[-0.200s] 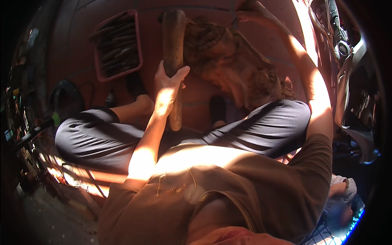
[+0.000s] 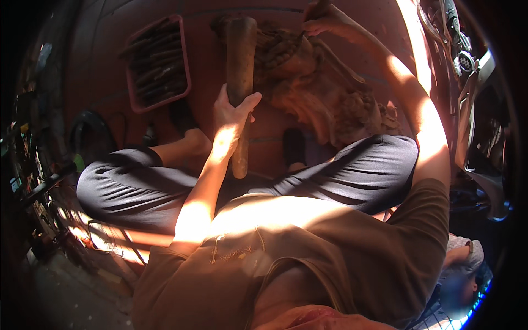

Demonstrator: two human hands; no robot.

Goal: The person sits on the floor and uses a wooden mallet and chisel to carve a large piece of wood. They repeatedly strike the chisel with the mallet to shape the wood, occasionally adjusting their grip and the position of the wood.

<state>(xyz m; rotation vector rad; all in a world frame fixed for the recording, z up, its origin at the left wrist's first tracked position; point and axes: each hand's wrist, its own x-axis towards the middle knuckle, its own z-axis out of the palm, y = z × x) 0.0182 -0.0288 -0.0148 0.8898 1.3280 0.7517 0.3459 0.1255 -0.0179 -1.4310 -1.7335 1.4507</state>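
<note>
My left hand [image 2: 235,114] is wrapped round the handle of a long wooden mallet [image 2: 241,60], its thick head pointing away from me and its handle end over my lap. At the far edge of the view, my right hand [image 2: 325,23] is closed round a dark, slim chisel [image 2: 317,9], only partly visible. The chisel's lower end meets the far part of a carved brown wooden piece [image 2: 300,99]. That carving lies on the floor in front of my legs, with rounded, knotted relief along it; the mallet head covers part of its left end.
A pink tray [image 2: 188,71] full of slim dark-handled tools stands on the tiled floor [image 2: 110,33] at left. A dark round object [image 2: 91,132] sits near my left knee. Metal and plastic framework [image 2: 473,99] lines the right side. Another person [image 2: 465,256] is behind at right.
My right hand and the chisel have shifted left, bringing the chisel's lower end to the carving. The mallet in my left hand has moved slightly right.
</note>
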